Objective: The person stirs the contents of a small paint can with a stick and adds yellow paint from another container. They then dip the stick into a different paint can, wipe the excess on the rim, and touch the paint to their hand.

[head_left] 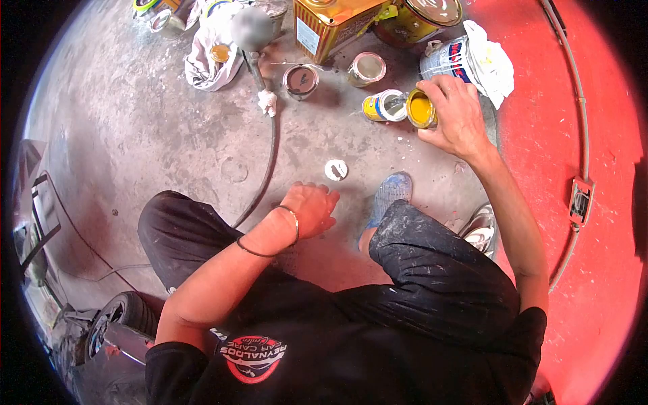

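- One small paint can (422,108) with yellow paint (420,107) inside, held just above or on the concrete floor (223,128), its mouth turned toward the camera.
- Two hands: the right hand (459,113) has its thumb and fingers wrapped around that can; the left hand (309,208) is loosely half open, palm down, holding nothing, in front of the left knee.
- One yellow-labelled can (379,106) lies or stands tilted just beside the held can; its pale rim surrounds a greyish interior, and whether the two touch cannot be told.
- One white disc (335,170) with a dark mark, flat on the floor between the left hand and the cans.
- Two more small round cans farther forward: a brown-topped can (301,82) and a can with a pale grey surface within its rim (367,68); whether these are contents or lids is unclear.
- Two larger gold tins behind them: one rectangular tin (331,30) and one round tin (432,15), contents hidden.
- One container with a blue-and-red label (445,62), partly covered by a white cloth or bag (496,64).
- One white plastic bag (209,71) at the far left, bearing one amber round piece (220,53).
- One dark hose (273,148) curving past the left hand.
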The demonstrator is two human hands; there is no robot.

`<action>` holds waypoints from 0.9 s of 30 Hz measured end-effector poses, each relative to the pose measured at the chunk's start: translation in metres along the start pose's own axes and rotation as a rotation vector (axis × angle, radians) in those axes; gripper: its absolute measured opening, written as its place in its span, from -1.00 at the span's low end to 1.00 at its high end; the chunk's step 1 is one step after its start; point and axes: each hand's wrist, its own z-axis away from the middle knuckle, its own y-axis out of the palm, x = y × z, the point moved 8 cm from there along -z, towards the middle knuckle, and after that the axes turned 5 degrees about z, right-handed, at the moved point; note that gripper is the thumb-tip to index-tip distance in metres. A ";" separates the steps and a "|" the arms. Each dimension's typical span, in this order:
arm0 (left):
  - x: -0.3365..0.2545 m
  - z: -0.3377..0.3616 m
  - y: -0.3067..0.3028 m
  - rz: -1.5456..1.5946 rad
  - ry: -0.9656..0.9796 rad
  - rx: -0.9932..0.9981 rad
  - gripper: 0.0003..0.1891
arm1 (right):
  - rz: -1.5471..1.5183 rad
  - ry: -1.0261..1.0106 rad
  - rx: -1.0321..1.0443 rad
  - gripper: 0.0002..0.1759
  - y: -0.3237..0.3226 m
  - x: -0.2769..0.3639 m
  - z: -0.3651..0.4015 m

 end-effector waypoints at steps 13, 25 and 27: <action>-0.001 0.005 -0.001 -0.011 -0.013 0.004 -0.53 | 0.024 -0.011 0.010 -0.05 -0.005 0.005 -0.003; -0.001 0.004 -0.002 -0.030 -0.007 -0.007 -0.53 | 0.037 -0.013 0.024 -0.06 -0.007 0.009 -0.007; 0.000 0.004 -0.001 -0.017 -0.007 -0.011 -0.53 | 0.039 -0.015 0.025 -0.06 -0.006 0.009 -0.007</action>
